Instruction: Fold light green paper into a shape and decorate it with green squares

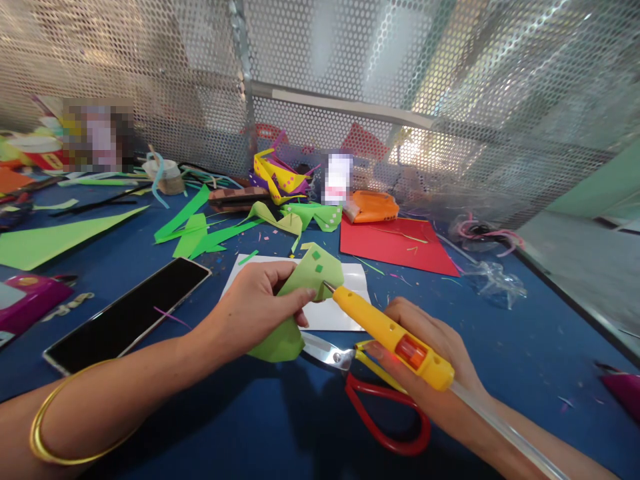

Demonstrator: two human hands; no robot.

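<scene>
My left hand (270, 293) pinches a folded light-green paper cutout (327, 263) with small dark-green diamonds near its top. Its lower part hangs below my fingers. My right hand (435, 340) is wrapped round a yellow hot glue gun (380, 325) with a red window and a clear glue stick out the back. The metal nozzle points left, at or very close to the paper's surface; contact is hard to tell. Beneath both hands lie scissors (387, 440) with red and yellow handles, the blades partly under the cutout. Behind the cutout is a white sheet (355, 313).
A black-screened phone (130, 313) lies left on the blue table. Farther back are green paper strips (193, 233), a green paper mask (317, 217), a yellow and purple paper piece (280, 177), an orange packet (375, 205) and red paper (400, 247). Perforated metal (350, 60) stands behind.
</scene>
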